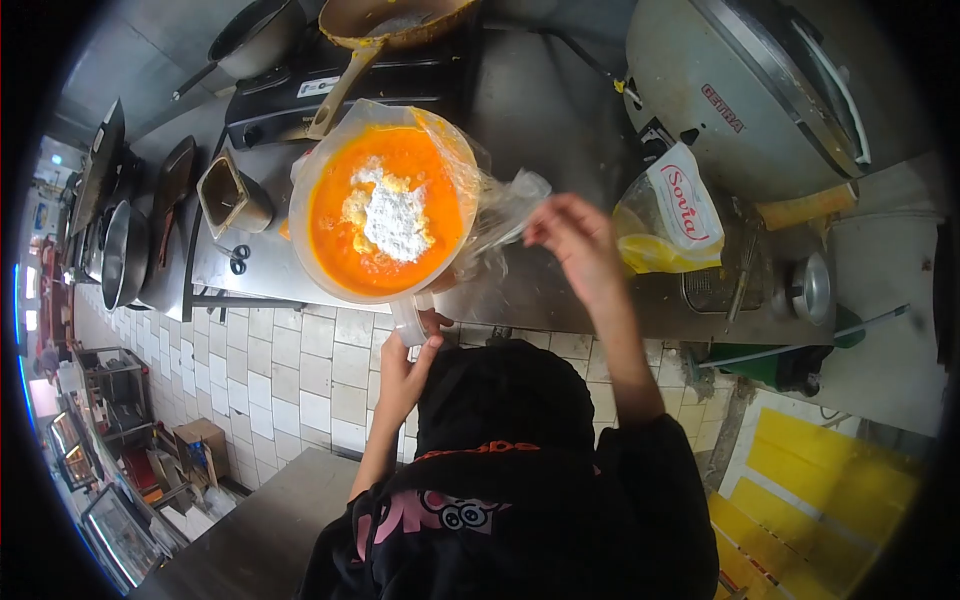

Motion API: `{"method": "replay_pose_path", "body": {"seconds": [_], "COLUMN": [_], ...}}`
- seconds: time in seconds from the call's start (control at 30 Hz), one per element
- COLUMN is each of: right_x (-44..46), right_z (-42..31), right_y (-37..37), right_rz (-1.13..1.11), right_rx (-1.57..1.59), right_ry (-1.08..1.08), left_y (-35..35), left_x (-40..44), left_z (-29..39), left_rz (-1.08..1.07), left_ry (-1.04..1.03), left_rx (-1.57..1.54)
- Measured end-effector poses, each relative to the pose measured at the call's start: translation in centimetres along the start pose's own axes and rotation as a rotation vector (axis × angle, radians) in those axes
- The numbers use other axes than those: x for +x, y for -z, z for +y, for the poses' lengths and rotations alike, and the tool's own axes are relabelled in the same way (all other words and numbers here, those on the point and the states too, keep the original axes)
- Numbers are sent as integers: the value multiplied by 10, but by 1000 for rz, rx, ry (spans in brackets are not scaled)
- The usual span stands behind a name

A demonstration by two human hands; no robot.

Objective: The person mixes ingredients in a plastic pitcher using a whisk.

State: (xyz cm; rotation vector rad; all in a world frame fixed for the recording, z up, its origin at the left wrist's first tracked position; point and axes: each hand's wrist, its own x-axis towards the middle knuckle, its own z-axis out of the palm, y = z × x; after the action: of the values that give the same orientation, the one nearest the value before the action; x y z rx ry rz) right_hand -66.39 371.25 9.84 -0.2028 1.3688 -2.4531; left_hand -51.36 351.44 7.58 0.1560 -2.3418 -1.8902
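Note:
My left hand (408,362) is closed around the handle of a large clear plastic jug (304,215) over the counter's front edge. Orange liquid (335,255), like beaten egg, fills much of it, with a heap of white powder (398,222) and some yellowish grains in the middle. To the right, my right hand (574,238) pinches a crumpled clear plastic bag (505,208). The bag reaches over the jug's right rim, and its far end lies against the jug's inner wall. A Sovia pouch (683,212) with yellow contents lies just right of my right hand.
Behind the jug, a frying pan (395,32) and a saucepan (255,42) sit around a black stove (285,108). A square metal container (232,195) and black-handled scissors (238,262) are at left. A large Getra cooker (735,110) and a wire basket (712,290) occupy the right.

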Motion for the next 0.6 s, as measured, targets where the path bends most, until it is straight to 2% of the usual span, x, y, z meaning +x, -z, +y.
{"method": "replay_pose_path", "body": {"seconds": [0.13,0.2,0.23,0.3,0.33,0.4,0.47,0.5,0.53,0.57,0.6], "right_x": [42,59,67,82,90,92,67,91,97,91,87], "right_z": [-61,-92,-107,-130,-134,-150,-152,-129,-116,-109,-100], "right_y": [40,34,28,23,22,15,-12,15,24,21,22], "right_rz": [134,189,192,340,346,211,474,196,210,188,251], "right_rx": [41,-13,-16,-23,-24,-167,-369,-246,-356,-354,-380], "right_ry": [197,356,363,674,681,854,531,861,902,907,855], "left_y": [-6,-7,-8,-15,-15,-19,-30,-25,-19,-26,-20], "left_x": [0,2,2,5,3,5,6,7,9,13,18], "left_z": [1,1,-2,-11,-20,-29,-36,-59,-82,-85,-77], "left_rz": [32,44,71,90,131,133,341,331,319,535,585], "left_ry": [19,1,-29,-60,-71,-95,-99,-153,-208,-273,-223], "left_rx": [-5,-18,-48,-76,-72,-82,-293,-272,-259,-235,-250]}}
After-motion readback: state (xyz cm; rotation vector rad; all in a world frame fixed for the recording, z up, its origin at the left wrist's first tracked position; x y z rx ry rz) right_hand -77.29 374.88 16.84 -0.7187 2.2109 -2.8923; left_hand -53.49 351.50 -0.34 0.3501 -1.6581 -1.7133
